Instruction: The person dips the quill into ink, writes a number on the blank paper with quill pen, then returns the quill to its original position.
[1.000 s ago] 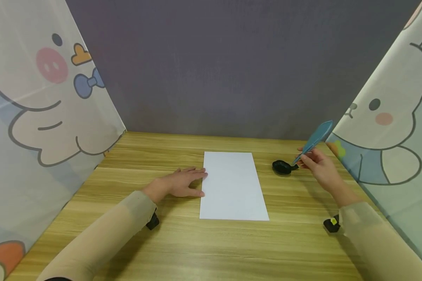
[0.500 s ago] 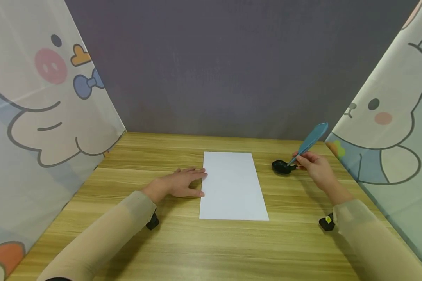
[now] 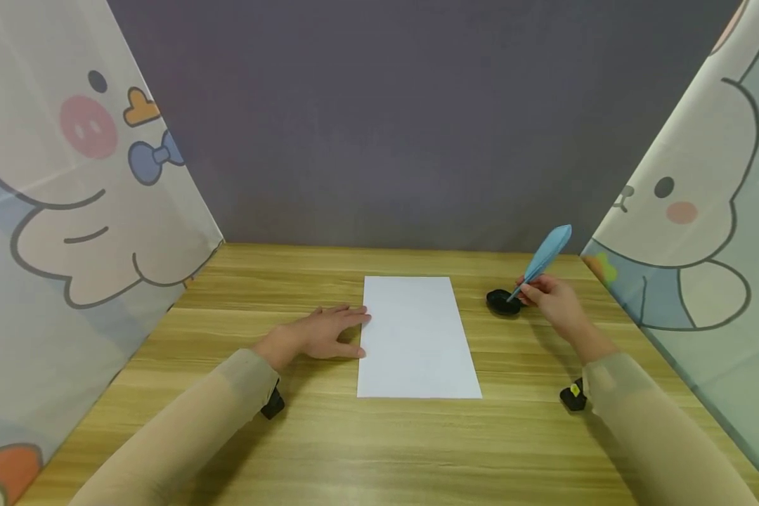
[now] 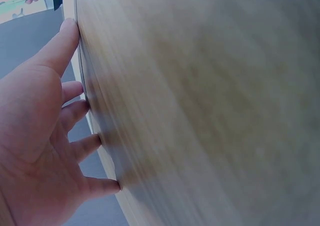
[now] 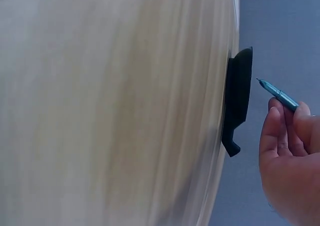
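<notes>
A blue feather quill pen (image 3: 549, 251) is pinched between the fingertips and thumb of my right hand (image 3: 558, 303), its feather slanting up to the right. Below its nib sits a small black dish (image 3: 500, 303) with a short bent handle, resting on the table. The right wrist view shows the pen's metallic barrel (image 5: 286, 99), with the nib held just above the dish's rim. My left hand (image 3: 322, 333) has its fingers spread, fingertips on the left edge of a blank white sheet of paper (image 3: 417, 337). In the left wrist view its straight fingertips meet the table.
The wood-grain table (image 3: 379, 450) runs back to a dark grey wall panel (image 3: 417, 126). Cartoon-printed cloths flank it, one on the left (image 3: 44, 239) and another on the right (image 3: 702, 239). A black wrist device (image 3: 573, 396) hangs under the right sleeve.
My right hand has carried the quill pen leftward and slightly down, bringing the nib from beside the dish's handle to over its bowl. The left hand stays on the paper's edge.
</notes>
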Demonstrator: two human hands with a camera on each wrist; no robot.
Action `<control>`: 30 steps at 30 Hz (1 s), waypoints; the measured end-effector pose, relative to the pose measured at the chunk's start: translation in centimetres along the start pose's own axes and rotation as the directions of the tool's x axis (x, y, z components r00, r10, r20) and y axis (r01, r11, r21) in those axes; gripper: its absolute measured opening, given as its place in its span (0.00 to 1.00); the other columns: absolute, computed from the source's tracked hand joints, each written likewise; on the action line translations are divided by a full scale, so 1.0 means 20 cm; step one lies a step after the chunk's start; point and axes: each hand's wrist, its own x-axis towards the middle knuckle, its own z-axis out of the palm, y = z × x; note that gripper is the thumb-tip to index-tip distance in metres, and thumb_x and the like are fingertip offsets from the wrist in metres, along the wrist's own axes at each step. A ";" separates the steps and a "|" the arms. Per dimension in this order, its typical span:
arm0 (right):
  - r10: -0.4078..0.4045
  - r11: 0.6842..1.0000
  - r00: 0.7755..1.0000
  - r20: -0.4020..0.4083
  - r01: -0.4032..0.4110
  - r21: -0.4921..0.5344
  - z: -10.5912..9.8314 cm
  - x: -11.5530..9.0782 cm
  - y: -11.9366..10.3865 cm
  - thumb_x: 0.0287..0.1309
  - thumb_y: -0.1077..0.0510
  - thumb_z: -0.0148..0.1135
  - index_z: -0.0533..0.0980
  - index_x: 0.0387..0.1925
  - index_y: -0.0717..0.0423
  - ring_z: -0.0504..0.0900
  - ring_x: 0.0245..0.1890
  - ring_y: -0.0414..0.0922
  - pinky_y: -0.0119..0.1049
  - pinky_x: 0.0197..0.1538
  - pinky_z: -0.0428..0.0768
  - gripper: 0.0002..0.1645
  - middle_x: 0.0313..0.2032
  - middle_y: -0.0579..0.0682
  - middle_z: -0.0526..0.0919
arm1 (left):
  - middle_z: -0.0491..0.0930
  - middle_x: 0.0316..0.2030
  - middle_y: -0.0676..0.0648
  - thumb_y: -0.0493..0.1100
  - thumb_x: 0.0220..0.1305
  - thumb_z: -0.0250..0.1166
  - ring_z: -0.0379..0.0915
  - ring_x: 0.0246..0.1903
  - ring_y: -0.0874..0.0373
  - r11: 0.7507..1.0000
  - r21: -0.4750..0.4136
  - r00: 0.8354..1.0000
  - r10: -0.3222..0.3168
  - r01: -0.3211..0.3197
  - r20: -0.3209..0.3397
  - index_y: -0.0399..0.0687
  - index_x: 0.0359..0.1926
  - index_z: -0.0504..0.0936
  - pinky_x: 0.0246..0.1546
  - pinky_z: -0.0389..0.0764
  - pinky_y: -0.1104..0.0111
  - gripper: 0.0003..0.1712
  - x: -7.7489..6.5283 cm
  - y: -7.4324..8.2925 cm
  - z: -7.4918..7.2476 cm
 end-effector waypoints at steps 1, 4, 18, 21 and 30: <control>0.004 1.000 1.000 -0.001 -0.004 -0.009 0.01 0.00 0.00 0.85 0.61 0.55 0.72 0.67 0.82 0.86 0.41 0.27 0.26 0.48 0.88 0.25 0.42 0.32 0.87 | 0.48 0.90 0.49 0.70 0.79 0.61 0.40 0.89 0.38 1.000 0.000 1.000 0.000 0.000 0.000 0.56 0.89 0.56 0.81 0.44 0.24 0.50 0.00 0.00 0.00; 0.016 0.999 1.000 0.002 -0.016 -0.029 0.02 0.00 -0.01 0.85 0.61 0.56 0.72 0.67 0.81 0.86 0.41 0.27 0.26 0.48 0.89 0.26 0.43 0.34 0.87 | 0.48 0.90 0.49 0.71 0.79 0.61 0.40 0.89 0.38 1.000 0.001 1.000 -0.003 0.003 0.000 0.56 0.89 0.56 0.81 0.44 0.24 0.50 0.00 0.00 0.00; 0.063 0.996 0.998 0.023 -0.061 -0.072 0.02 0.03 0.02 0.85 0.61 0.54 0.73 0.68 0.81 0.85 0.40 0.25 0.25 0.49 0.88 0.25 0.50 0.47 0.90 | 0.49 0.90 0.48 0.70 0.79 0.60 0.40 0.89 0.38 1.000 0.015 1.000 0.005 -0.005 -0.002 0.56 0.89 0.56 0.81 0.46 0.24 0.50 0.00 0.00 0.00; 0.066 0.995 0.997 0.032 -0.063 -0.078 0.02 0.03 0.02 0.86 0.60 0.54 0.72 0.69 0.81 0.85 0.40 0.25 0.26 0.49 0.88 0.26 0.51 0.46 0.90 | 0.49 0.90 0.49 0.70 0.79 0.60 0.40 0.89 0.38 1.000 0.008 1.000 0.004 -0.004 -0.002 0.56 0.89 0.56 0.81 0.45 0.24 0.50 0.00 0.00 0.01; 0.031 0.997 0.999 0.021 -0.029 -0.072 0.05 0.03 -0.01 0.87 0.56 0.52 0.72 0.70 0.75 0.85 0.44 0.26 0.26 0.51 0.88 0.26 0.54 0.53 0.88 | 0.49 0.90 0.49 0.71 0.78 0.61 0.41 0.89 0.38 1.000 0.018 1.000 -0.001 0.001 -0.006 0.57 0.89 0.57 0.81 0.46 0.24 0.50 0.00 0.00 0.01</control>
